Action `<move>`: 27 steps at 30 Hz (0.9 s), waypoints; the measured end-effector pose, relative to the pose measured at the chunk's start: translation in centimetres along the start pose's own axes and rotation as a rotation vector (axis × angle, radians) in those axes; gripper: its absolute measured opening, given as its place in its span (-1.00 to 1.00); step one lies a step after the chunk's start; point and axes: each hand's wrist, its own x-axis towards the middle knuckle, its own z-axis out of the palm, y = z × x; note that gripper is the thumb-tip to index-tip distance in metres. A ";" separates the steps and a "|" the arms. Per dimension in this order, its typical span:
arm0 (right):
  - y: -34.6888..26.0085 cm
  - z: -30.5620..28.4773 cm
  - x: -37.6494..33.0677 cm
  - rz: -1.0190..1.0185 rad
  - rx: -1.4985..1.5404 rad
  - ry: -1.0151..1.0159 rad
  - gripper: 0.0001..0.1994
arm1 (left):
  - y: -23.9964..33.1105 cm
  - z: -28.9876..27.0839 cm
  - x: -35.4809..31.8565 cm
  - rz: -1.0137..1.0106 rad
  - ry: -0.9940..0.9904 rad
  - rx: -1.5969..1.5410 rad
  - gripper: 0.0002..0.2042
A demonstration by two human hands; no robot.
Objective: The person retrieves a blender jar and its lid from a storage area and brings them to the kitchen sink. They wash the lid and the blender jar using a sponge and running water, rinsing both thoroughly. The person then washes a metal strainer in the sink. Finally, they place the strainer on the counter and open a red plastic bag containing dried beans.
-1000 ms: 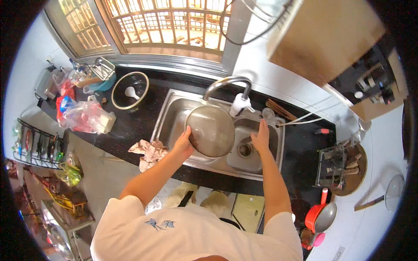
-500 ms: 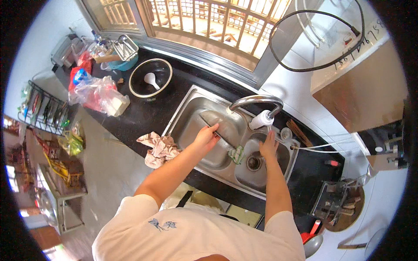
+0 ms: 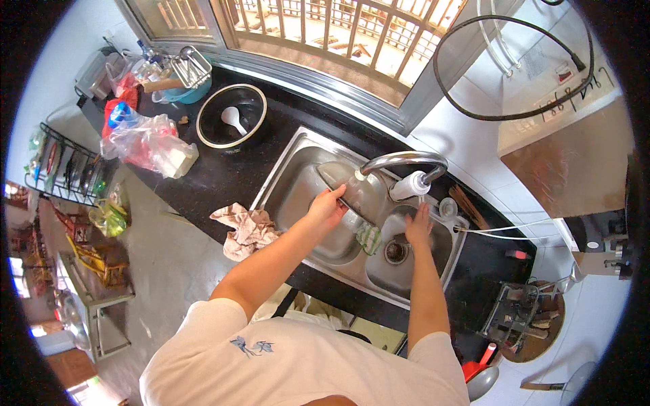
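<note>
My left hand [image 3: 329, 206] grips the edge of a clear, round glass lid [image 3: 340, 177] with a dark rim. The lid is tilted over the larger basin of the steel sink [image 3: 284, 186], right by the spout of the curved faucet [image 3: 399, 157]. My right hand [image 3: 418, 224] reaches over the smaller basin, just below the faucet's white cylinder, fingers stretched out and holding nothing that I can see. A green-and-white cloth [image 3: 369, 239] hangs over the divider between the basins. Whether water runs from the spout is too unclear to tell.
A crumpled pinkish cloth [image 3: 244, 232] lies left of the sink. Farther left are a black bowl [image 3: 215, 116] with a white spoon [image 3: 234, 120] and several plastic bags [image 3: 150, 141]. A small glass cup [image 3: 447, 208] stands behind the small basin. A black cable loop [image 3: 443, 80] hangs upper right.
My left hand has moved the lid slightly away from me, nearer the faucet spout, and its tilt has shifted. My right hand stays over the small basin. The whole view has shifted a little.
</note>
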 end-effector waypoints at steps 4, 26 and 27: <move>-8.4 -1.3 -3.3 -0.112 0.509 0.074 -0.53 | 1.1 -1.9 0.7 0.003 -0.038 0.070 -0.79; -24.4 -1.3 -1.4 -0.641 0.548 0.289 -0.56 | 4.2 -7.6 -1.1 0.111 -0.207 0.169 -0.66; -24.1 -0.4 -0.7 -0.552 0.650 0.290 -0.54 | 4.4 -9.0 -0.3 0.089 -0.154 0.126 -0.62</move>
